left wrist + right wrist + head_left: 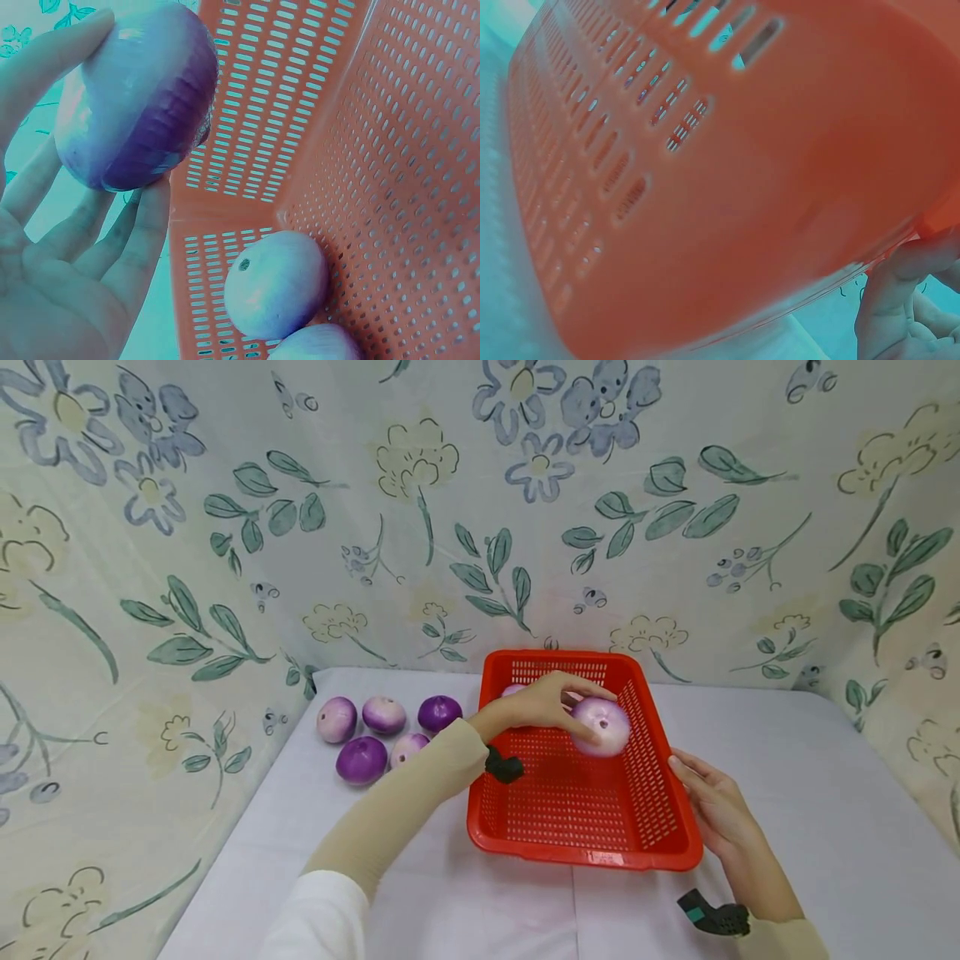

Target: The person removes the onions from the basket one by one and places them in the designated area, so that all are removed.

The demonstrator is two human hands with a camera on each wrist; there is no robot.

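My left hand [543,702] grips a purple-and-white onion [602,727] between thumb and fingers, inside the outline of the red plastic basket [585,858]. In the left wrist view, that onion [142,97] is held up near the fingertips, above the basket floor. Two more onions lie in the basket against its perforated wall: a pale one [277,285] and another [319,345] cut off by the frame edge. The head view shows only a sliver of them behind my left hand. With thumb and curled fingers, my right hand [716,806] holds the basket's right rim.
Left of the basket, several red onions stand on the white-covered table, among them a dark purple one [362,761] and a paler one [337,720]. My left forearm crosses in front of the group. A floral cloth [337,552] hangs behind and along the sides.
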